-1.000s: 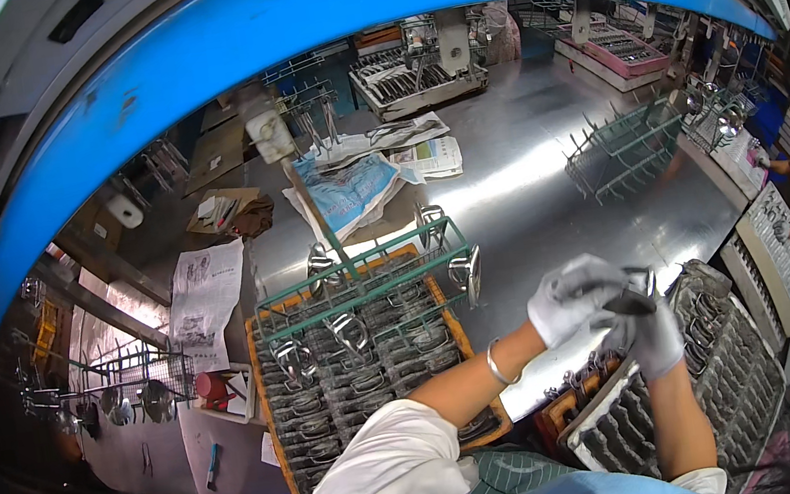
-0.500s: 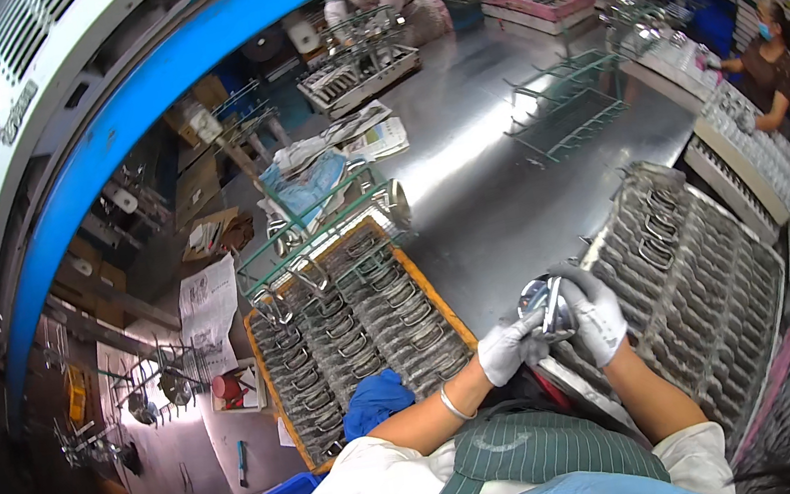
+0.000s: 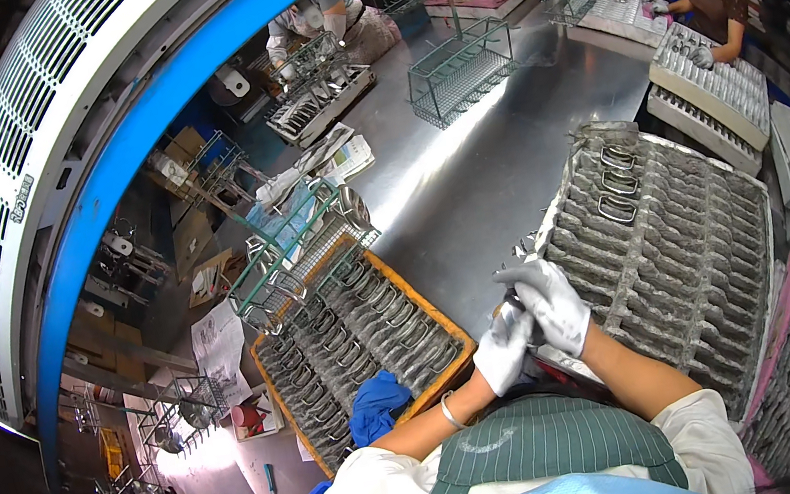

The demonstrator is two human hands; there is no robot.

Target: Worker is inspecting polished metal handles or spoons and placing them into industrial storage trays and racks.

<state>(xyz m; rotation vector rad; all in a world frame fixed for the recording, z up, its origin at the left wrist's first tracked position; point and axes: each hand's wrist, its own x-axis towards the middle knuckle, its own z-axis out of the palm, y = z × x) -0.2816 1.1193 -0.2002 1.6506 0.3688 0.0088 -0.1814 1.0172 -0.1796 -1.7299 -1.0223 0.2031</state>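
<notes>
Your gloved left hand (image 3: 502,348) and right hand (image 3: 552,304) met at the steel table's (image 3: 467,186) near edge, both closed around a small dark metal part (image 3: 515,307), between orange tray (image 3: 447,326) and grey tray (image 3: 686,236).

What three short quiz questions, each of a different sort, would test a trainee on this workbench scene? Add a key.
1. True or false: both hands wear white gloves.
2. Which tray has an orange rim: A, the one to the person's left, or B, the one to the right?
3. Fill in: a blue ____ lies at the near corner of the orange tray.

Key
1. True: the left hand and right hand are gloved and closed together on a small dark part.
2. A: the orange tray; the grey tray lies right.
3. Cloth.
</notes>
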